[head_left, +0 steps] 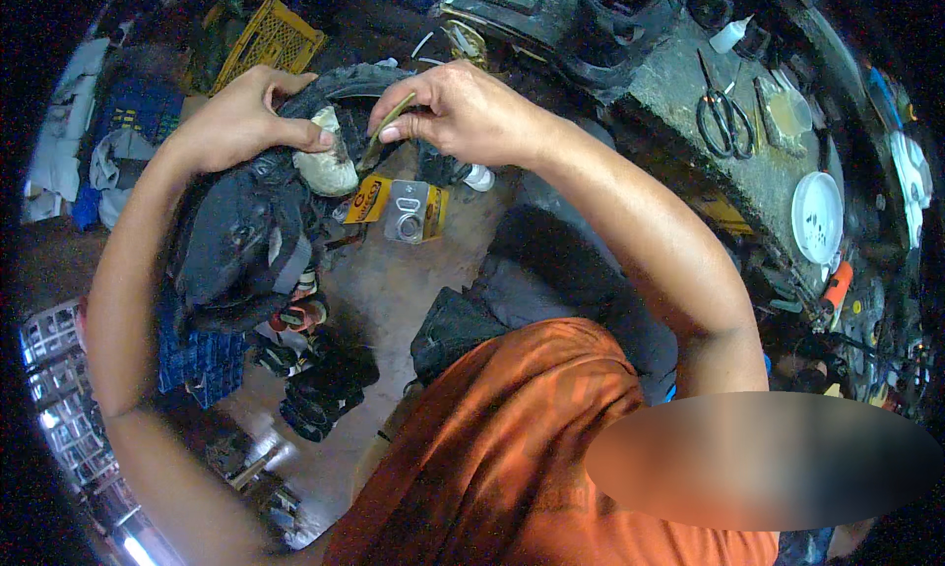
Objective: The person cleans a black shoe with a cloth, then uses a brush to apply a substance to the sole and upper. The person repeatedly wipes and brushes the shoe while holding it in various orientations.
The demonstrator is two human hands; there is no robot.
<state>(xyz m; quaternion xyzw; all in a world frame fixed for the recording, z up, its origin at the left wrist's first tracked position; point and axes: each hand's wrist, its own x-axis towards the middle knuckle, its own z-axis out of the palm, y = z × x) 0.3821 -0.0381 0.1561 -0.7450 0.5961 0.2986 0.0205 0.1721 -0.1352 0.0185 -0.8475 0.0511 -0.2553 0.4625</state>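
At the upper middle, my left hand (246,123) is closed on a black item (359,80) with a thick curved rim. My left thumb presses against an off-white, worn-looking piece (327,164) at its near side. My right hand (458,113) pinches a thin yellowish stick (402,108) between thumb and fingers. The stick slants down toward the dark inner side of the item, close to the off-white piece. Its lower end is dark, and I cannot tell whether it touches. Below my left hand hangs a black bag-like bundle (241,231).
To the right stands a worn workbench (669,98) with black-handled scissors (725,123), a white nozzle bottle (730,36) and a round white lid (818,217). A yellow crate (271,44) is at the far left. Black shoes (320,399) and a blue crate (202,359) lie below.
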